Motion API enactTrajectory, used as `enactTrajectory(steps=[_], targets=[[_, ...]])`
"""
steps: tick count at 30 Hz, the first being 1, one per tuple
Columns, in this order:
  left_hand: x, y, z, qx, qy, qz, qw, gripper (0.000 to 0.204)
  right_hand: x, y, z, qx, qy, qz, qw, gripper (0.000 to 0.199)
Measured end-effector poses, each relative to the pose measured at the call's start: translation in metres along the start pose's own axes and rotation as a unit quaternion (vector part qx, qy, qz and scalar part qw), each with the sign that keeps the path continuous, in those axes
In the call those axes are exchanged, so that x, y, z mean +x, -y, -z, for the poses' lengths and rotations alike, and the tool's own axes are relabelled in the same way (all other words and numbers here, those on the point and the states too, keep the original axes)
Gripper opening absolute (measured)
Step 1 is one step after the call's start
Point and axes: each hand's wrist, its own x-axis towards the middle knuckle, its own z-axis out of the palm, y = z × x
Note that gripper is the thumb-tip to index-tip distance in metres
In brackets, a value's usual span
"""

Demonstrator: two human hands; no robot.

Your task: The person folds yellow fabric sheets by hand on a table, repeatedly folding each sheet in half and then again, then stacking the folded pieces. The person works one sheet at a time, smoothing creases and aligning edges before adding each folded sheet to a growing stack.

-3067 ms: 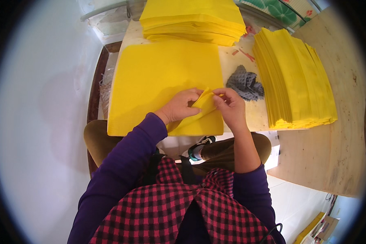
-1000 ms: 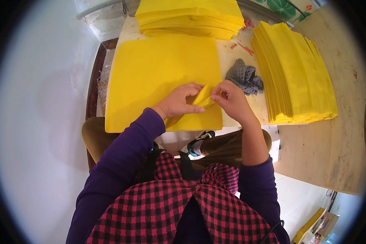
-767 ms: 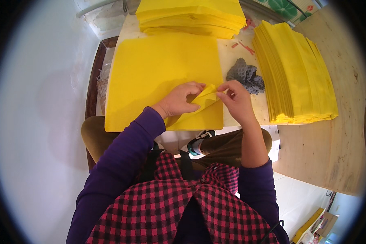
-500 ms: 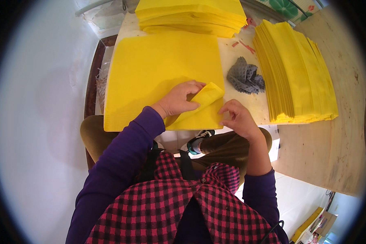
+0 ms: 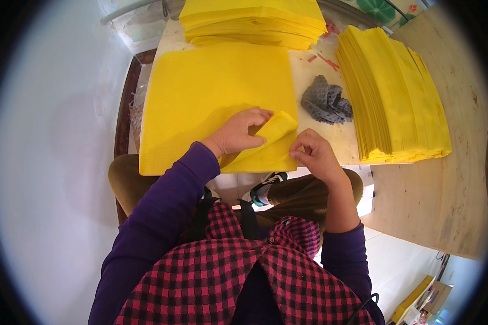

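Right hand (image 5: pixel 316 155) lower (flap (image 5: pixel 277 128) diagonal, rightward)

The sheets (image 5: pixel 222 76) are yellow, the rag (image 5: pixel 323 104) grey, sleeves (image 5: pixel 162 200) purple, the garment (image 5: pixel 206 276) red-and-black checked.

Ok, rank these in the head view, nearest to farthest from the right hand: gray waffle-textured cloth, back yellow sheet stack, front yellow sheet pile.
1. Front yellow sheet pile: left of the right hand, at its fingertips.
2. Gray waffle-textured cloth: just beyond the hand, slightly right.
3. Back yellow sheet stack: far ahead, to the left.
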Motion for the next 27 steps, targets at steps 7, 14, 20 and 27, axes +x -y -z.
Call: enactTrajectory(steps=[7, 14, 20, 27], targets=[[0.0, 0.001, 0.001, 0.007, 0.008, -0.013, 1.0, 0.023, 0.021, 0.026, 0.009, 0.002, 0.002, 0.002, 1.0, 0.008], [0.0, -0.005, 0.0, -0.006, -0.003, 0.0, 1.0, 0.046, 0.045, 0.024, 0.003, 0.039, 0.005, -0.026, 0.999, 0.006], [-0.002, -0.01, -0.001, -0.062, 0.01, 0.062, 0.996, 0.06, 0.052, 0.019, -0.002, 0.149, -0.001, -0.082, 0.985, 0.008], [-0.002, -0.007, 0.0, -0.077, 0.013, 0.071, 0.994, 0.057, 0.029, 0.016, 0.0, 0.205, -0.134, -0.045, 0.968, 0.014]])
